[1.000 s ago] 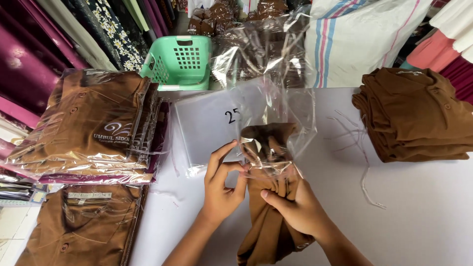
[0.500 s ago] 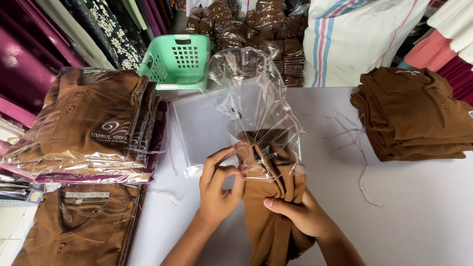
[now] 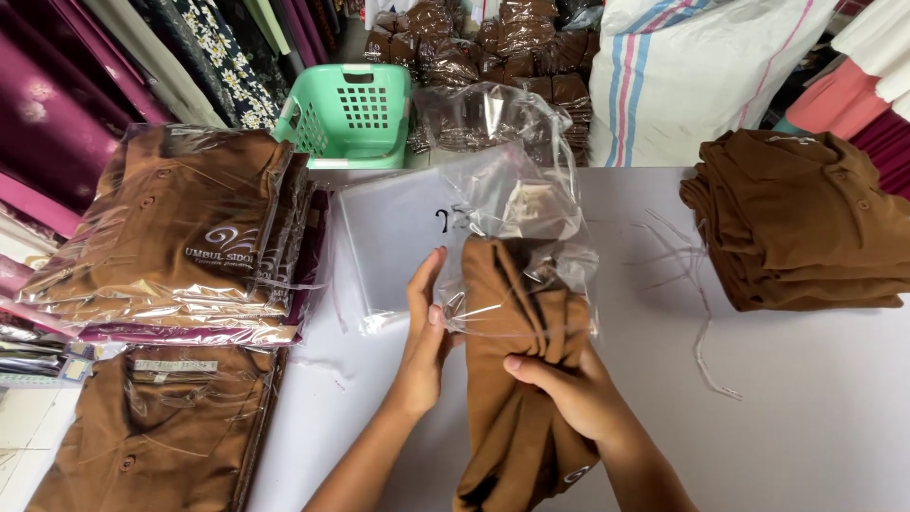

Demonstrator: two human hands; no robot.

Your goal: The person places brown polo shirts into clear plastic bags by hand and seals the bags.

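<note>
The right hand (image 3: 578,393) holds a folded brown shirt (image 3: 517,379) near the middle of the white surface (image 3: 815,398); its grip is closed around the cloth, with the thumb lying across the front of the fold. The upper end of the shirt is already inside a clear plastic bag (image 3: 517,204), while the lower end hangs out of the bag toward the person. The left hand (image 3: 424,337) is at the left edge of the bag opening, its fingers straight and pressed together, and the thumb pinches the thin plastic against them. The bag stands up loosely above the shirt and is wrinkled. Under and behind it lies a flat pile of empty clear bags (image 3: 393,242), just beside the left hand. On the left of the surface there is a stack of packed brown shirts (image 3: 180,237) in shiny plastic, and one more packed shirt (image 3: 152,427) lies lower, near the left forearm. On the right, well apart from the hands, is a pile of unpacked brown shirts (image 3: 806,223). Some thin plastic strips (image 3: 692,284) lie between this pile and the bag. Behind the surface stands a green plastic basket (image 3: 351,114), and beside it a big white sack (image 3: 692,81) with coloured stripes.
</note>
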